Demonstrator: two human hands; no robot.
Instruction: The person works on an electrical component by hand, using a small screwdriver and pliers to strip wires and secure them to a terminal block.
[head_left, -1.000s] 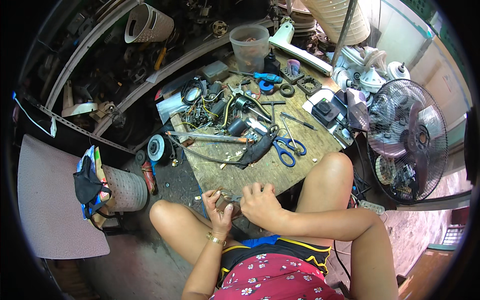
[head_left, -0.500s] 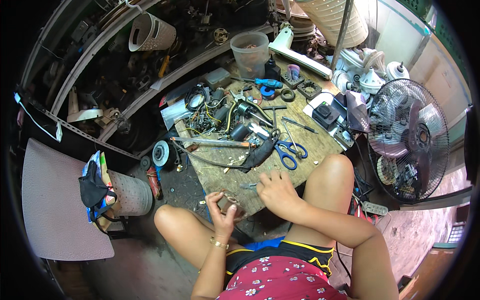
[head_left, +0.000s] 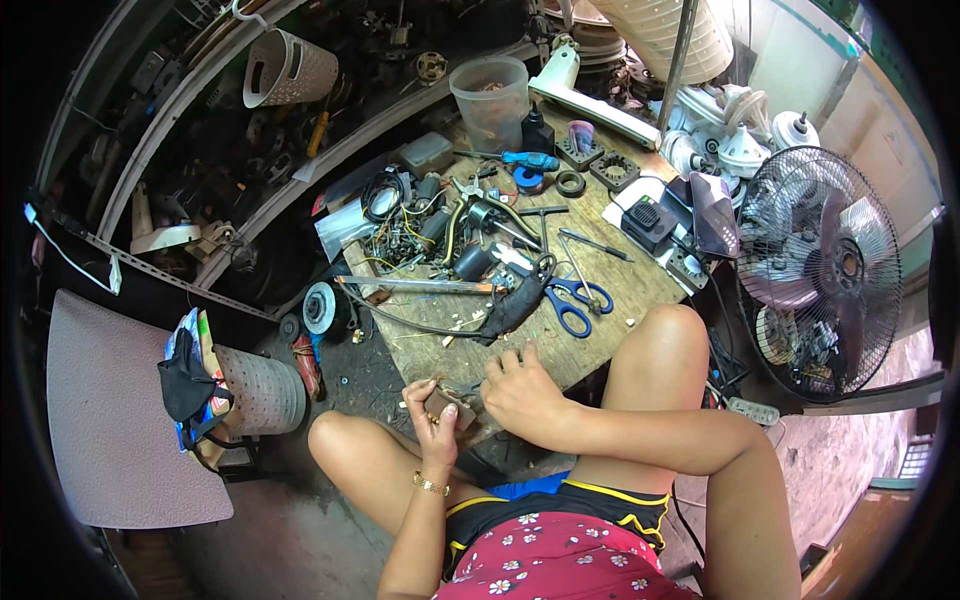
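At the near edge of the wooden table, my left hand [head_left: 436, 440] is closed around a small brown, block-shaped part [head_left: 452, 410]. Its upper side looks hollow or recessed; the fingers cover much of it. My right hand [head_left: 528, 402] is just to its right, back of the hand up and fingers bent over a small, thin greyish tool [head_left: 464, 388]. The tool's end reaches to the top of the block; its exact kind is too small to make out. Beyond my hands lie blue-handled scissors [head_left: 573, 318] and a black-wrapped tool with a cord [head_left: 516, 312].
On the wooden table [head_left: 415, 345] lie pliers [head_left: 462, 215], a blue screwdriver [head_left: 530, 161], a metal bar [head_left: 420, 285] and heaped wires and screws. A caged fan [head_left: 850, 262] stands at right. An angle grinder [head_left: 303, 358] sits on the floor at left, near a perforated bin [head_left: 265, 392].
My right hand has moved left, bringing the thin tool from beside the block to its top. The left hand stays in nearly the same place, still gripping the block.
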